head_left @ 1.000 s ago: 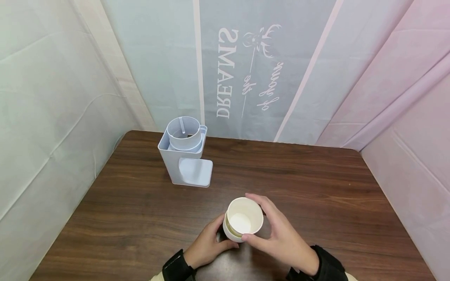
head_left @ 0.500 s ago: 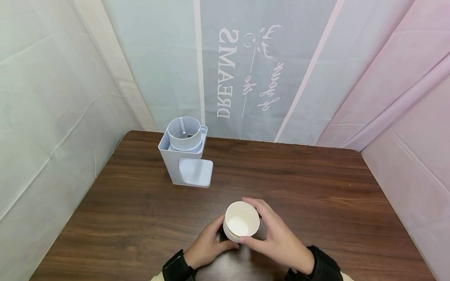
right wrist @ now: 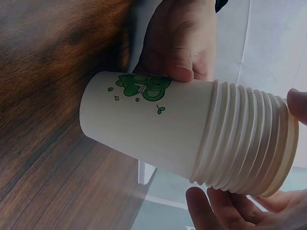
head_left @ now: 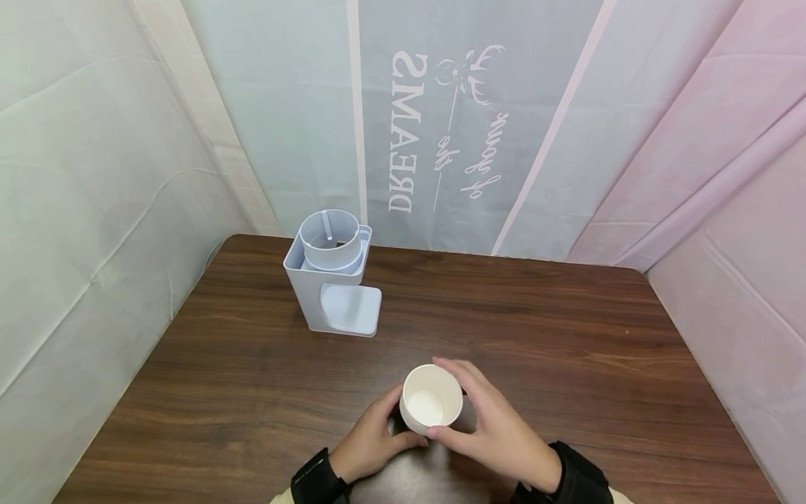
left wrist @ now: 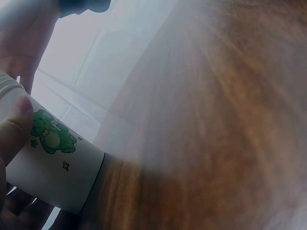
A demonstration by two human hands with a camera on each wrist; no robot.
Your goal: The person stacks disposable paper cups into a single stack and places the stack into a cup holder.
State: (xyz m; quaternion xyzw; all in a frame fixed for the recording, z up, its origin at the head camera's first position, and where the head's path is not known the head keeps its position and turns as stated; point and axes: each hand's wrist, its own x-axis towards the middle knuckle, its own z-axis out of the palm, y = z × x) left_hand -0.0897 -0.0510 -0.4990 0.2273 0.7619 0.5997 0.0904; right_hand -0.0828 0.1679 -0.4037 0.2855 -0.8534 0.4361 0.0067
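Note:
A stack of nested white paper cups (head_left: 432,399) stands upright on the table near its front, open end up. A green cartoon animal is printed on the outermost cup, seen in both wrist views. My left hand (head_left: 378,434) grips the stack's lower body, with its thumb (left wrist: 17,127) against the wall beside the print. Around the rims at the top, my right hand (head_left: 497,434) holds the stack between thumb and fingers. Several rims (right wrist: 244,139) sit close together in the right wrist view. Most of the stack's side is hidden in the head view.
A pale blue plastic holder (head_left: 302,297) with a round tube (head_left: 330,252) and a flat foot (head_left: 359,311) stands at the table's back left. The brown wooden table (head_left: 567,336) is bordered by a printed grey curtain (head_left: 548,63) behind and pale cloth on both sides.
My right hand has moved down and slightly left with the top cup. That cup, tilted and offset at first, now sits down in the stack. The left hand stays in place.

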